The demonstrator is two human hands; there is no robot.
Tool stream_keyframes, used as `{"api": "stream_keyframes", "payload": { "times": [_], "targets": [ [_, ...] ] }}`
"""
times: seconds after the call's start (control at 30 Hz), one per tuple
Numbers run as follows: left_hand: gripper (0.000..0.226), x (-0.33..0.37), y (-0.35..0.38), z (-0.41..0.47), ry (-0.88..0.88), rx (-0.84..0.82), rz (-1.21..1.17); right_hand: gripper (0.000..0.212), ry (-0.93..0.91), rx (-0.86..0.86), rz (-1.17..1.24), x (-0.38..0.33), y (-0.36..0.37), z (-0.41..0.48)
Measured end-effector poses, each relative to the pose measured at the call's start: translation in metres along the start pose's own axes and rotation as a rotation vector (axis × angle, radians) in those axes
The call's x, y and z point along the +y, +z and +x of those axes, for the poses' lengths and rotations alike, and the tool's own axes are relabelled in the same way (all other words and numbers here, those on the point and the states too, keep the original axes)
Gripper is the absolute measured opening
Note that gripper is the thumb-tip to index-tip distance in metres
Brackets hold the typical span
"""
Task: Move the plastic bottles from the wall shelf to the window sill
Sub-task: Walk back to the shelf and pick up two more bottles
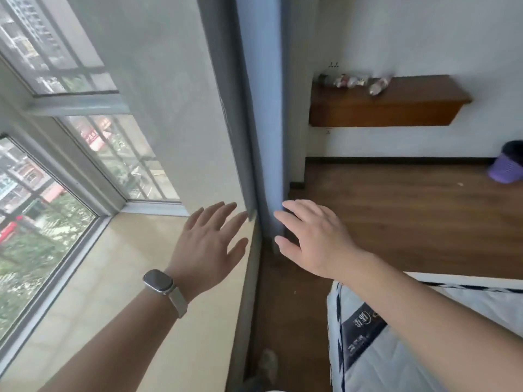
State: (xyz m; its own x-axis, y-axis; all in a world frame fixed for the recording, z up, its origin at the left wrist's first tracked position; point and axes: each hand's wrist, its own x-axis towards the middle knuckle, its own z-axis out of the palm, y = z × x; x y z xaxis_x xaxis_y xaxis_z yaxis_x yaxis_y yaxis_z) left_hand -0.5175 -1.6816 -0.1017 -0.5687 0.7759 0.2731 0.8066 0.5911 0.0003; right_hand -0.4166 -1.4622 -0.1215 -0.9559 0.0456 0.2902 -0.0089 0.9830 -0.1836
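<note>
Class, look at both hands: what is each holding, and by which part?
Nothing. The left hand and right hand are open and empty; the plastic bottles remain on the wall shelf.

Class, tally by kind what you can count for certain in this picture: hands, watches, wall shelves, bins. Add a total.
Hands: 2, left hand and right hand
Wristwatch: 1
Wall shelf: 1
Purple bin: 1
Plastic bottles on the shelf: too blurred to count
Total counted: 5
</note>
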Motion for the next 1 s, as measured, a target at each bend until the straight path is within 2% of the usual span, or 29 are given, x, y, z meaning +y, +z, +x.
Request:
{"api": "stream_keyframes", "payload": {
  "times": [0.33,0.7,1.0],
  "targets": [
    [0.048,-0.033,0.052,0.085,0.117,-0.009,-0.087,0.052,0.166,0.002,-0.068,0.043,0.017,0.049],
    [0.052,-0.089,0.093,0.195,0.22,-0.025,-0.152,0.058,0.291,-0.094,-0.157,0.089,0.025,0.139],
    [0.049,-0.069,0.112,0.282,0.416,0.027,-0.21,0.056,0.452,-0.108,-0.24,0.136,0.004,0.149]
  ]
}}
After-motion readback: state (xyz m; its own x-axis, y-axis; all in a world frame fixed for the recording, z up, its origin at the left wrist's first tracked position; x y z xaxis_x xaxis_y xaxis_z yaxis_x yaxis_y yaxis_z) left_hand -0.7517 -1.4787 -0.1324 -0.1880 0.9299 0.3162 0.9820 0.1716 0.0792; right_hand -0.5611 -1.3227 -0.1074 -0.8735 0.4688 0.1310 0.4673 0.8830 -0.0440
